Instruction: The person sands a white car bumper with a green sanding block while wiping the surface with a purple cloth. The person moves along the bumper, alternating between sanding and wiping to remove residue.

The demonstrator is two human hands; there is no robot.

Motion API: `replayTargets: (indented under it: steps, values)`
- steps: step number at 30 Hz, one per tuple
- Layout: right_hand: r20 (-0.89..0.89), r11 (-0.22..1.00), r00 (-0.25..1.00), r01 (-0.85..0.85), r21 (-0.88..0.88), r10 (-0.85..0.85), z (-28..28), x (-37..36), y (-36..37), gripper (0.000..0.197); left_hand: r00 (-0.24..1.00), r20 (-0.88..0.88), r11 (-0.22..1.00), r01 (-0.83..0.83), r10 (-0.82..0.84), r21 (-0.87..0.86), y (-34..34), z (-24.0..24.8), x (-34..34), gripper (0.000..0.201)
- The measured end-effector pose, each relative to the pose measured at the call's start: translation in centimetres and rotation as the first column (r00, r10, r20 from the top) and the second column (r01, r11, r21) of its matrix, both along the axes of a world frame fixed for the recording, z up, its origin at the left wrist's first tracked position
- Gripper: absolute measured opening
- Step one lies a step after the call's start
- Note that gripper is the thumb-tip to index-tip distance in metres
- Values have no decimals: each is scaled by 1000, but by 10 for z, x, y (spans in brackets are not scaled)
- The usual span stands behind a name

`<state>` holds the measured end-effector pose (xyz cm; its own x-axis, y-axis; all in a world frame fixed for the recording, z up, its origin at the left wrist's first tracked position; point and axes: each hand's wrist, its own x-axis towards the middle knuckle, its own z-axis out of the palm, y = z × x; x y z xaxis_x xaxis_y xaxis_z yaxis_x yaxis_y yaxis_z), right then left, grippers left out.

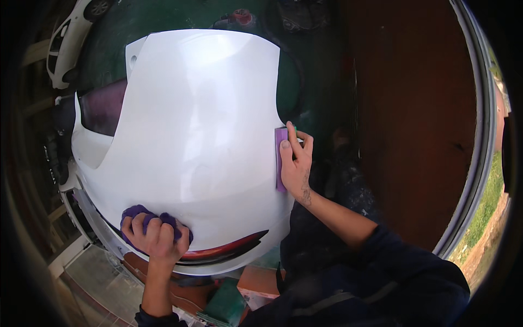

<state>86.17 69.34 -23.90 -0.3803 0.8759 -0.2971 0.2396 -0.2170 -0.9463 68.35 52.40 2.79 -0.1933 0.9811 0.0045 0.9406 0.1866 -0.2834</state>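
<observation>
A large glossy white car body panel (pixel 201 125) fills the middle of the view, with curved cutouts at its left and right sides. My left hand (pixel 158 237) is closed around a bunched purple cloth (pixel 139 212), resting on the panel's near left part. Along the panel's right edge, my right hand (pixel 297 163) grips a long, flat purple block (pixel 280 177). The thumb lies on the block's face and the fingers reach over toward its far end, where a bit of green shows. What lies behind those fingers is hidden.
A red and black strip (pixel 229 248) runs along the panel's near edge. An orange-brown box (pixel 259 283) sits below it, close to my body. A white car (pixel 68 41) stands at the far left. On the right are a dark brown surface (pixel 414 120) and a curved grey frame (pixel 474 180).
</observation>
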Motion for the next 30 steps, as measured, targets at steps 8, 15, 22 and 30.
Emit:
replayTargets:
  steps: [8, 15, 22, 30]
  values:
    - [-66, 973, 994, -74, 217, 90, -17, 67, -104, 59, 998, -46, 999, 48, -48, 6, -13, -5, -1, 22]
    - [-49, 974, 984, 176, 139, -171, -25, 39, -53, 51, 920, -56, 889, 358, -388, -284, 19, -4, 26, 48]
    - [82, 979, 978, 187, 83, -194, -27, 92, -153, 53, 830, 115, 755, 547, -547, -360, 37, -20, 65, 27]
    - [146, 963, 952, 271, -2, -268, -58, 88, -133, 47, 784, 184, 738, 621, -593, -266, 79, -30, 91, 16]
